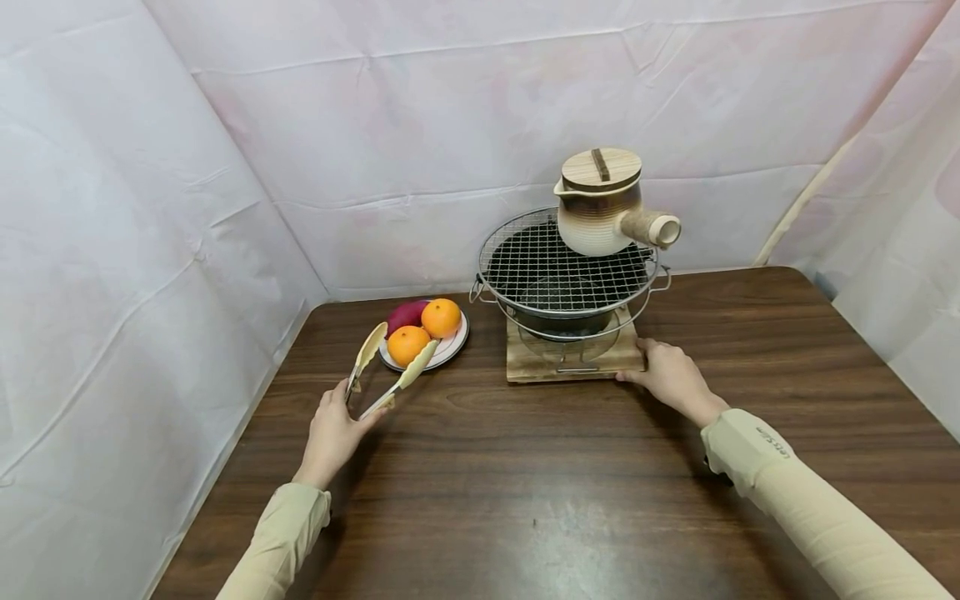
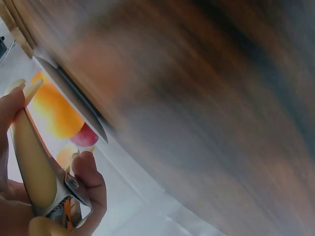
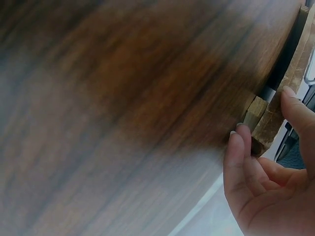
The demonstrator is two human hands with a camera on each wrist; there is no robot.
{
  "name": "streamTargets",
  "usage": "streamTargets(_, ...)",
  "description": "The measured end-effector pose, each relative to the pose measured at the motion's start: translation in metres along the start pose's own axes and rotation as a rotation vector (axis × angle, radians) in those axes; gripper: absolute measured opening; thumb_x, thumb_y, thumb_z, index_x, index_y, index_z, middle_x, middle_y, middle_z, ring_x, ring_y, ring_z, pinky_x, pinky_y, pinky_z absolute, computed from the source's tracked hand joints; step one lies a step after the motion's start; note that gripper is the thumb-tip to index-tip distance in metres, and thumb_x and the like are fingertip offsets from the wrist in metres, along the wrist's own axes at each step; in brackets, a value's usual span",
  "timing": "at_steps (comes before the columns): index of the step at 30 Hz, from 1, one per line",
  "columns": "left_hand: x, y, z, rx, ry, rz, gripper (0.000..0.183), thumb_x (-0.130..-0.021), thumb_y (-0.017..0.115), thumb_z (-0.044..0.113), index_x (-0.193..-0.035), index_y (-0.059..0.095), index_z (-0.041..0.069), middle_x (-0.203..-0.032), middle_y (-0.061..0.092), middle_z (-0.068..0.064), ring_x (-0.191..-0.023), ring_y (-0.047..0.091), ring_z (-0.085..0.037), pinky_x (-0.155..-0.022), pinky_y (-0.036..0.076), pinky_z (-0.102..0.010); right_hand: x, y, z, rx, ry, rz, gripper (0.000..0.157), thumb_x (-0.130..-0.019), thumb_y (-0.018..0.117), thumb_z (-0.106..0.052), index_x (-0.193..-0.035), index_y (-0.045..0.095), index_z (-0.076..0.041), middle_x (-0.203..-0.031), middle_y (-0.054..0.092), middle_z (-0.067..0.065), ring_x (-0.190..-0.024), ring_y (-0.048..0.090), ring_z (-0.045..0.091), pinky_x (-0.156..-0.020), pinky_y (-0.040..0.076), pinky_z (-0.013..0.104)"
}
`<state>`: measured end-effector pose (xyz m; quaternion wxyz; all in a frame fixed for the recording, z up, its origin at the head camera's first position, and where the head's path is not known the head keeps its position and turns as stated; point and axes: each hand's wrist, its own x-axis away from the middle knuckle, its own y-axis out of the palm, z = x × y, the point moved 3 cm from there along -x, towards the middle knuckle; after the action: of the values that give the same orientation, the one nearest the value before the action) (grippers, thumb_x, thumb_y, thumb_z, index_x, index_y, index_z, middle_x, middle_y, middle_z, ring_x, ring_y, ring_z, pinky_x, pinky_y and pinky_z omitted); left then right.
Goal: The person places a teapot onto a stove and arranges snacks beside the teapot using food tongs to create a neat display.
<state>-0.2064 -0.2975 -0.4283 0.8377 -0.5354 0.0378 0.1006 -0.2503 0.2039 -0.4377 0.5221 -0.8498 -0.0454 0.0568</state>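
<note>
1. Gripping spread tongs [image 1: 412, 373] in left hand [image 1: 330, 433], tips near plate [image 1: 452, 347].
2. Pinching near right corner of wooden board [image 1: 536, 367] in right hand [image 1: 671, 377].
3. On plate, left of board: two oranges [image 1: 408, 345], purple item [image 1: 407, 315] tucked behind.
4. On board: dark brazier [image 1: 555, 322], round wire net [image 1: 536, 267] on top.
5. On net, toward back right: lidded pot [image 1: 596, 221], handle [image 1: 641, 227] rightward.
6. Farthest: hanging pale cloth [image 1: 465, 125].

Small dark lettering [image 1: 773, 442] near the wrist end of the pale right sleeve [image 1: 825, 521], towards the right edge of the table [image 1: 525, 467], reads "LetsSlim"; its word spacing is hard to make out.
</note>
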Motion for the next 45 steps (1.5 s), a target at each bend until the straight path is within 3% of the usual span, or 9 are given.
streamTargets(19,0.0005,0.0072,0.0011,-0.023,-0.004,-0.029,0.087,-0.076,0.079,0.044,-0.137,0.043,-0.006,-0.11,0.057,-0.028,-0.095,0.06,-0.044,-0.083,0.048,-0.057,-0.0012,0.0019,0.0023,-0.013,0.002,-0.002,0.079,-0.084,0.071,-0.042,-0.134,0.045,0.014,-0.126,0.055,0.038,-0.112,0.056,0.052,-0.087,0.048,0.059)
streamTargets(31,-0.0028,0.0092,0.0031,-0.035,-0.002,-0.028,0.077,-0.078,0.077,0.045,-0.132,0.05,-0.003,-0.108,0.058,-0.027,-0.097,0.06,-0.047,-0.084,0.047,-0.059,-0.0016,0.0026,0.0033,-0.016,-0.001,0.01,0.079,-0.083,0.072,-0.041,-0.134,0.046,0.013,-0.124,0.056,0.038,-0.11,0.057,0.052,-0.085,0.048,0.059)
streamTargets(39,-0.0036,0.0081,0.0043,-0.023,-0.009,-0.034,0.063,-0.08,0.076,0.044,-0.123,0.057,0.001,-0.098,0.059,-0.022,-0.078,0.058,-0.034,-0.078,0.047,-0.056,-0.0019,0.0028,0.004,-0.01,-0.006,0.02,0.078,-0.083,0.072,-0.041,-0.133,0.047,0.014,-0.123,0.057,0.038,-0.109,0.058,0.052,-0.085,0.048,0.059)
streamTargets(45,-0.0048,0.0084,0.0043,-0.028,-0.002,-0.044,0.06,-0.081,0.075,0.042,-0.122,0.058,0.001,-0.098,0.061,-0.021,-0.077,0.058,-0.031,-0.076,0.048,-0.054,-0.0019,0.0034,0.0051,-0.007,-0.007,0.024,0.078,-0.083,0.072,-0.04,-0.132,0.047,0.014,-0.122,0.057,0.038,-0.108,0.058,0.052,-0.084,0.049,0.059)
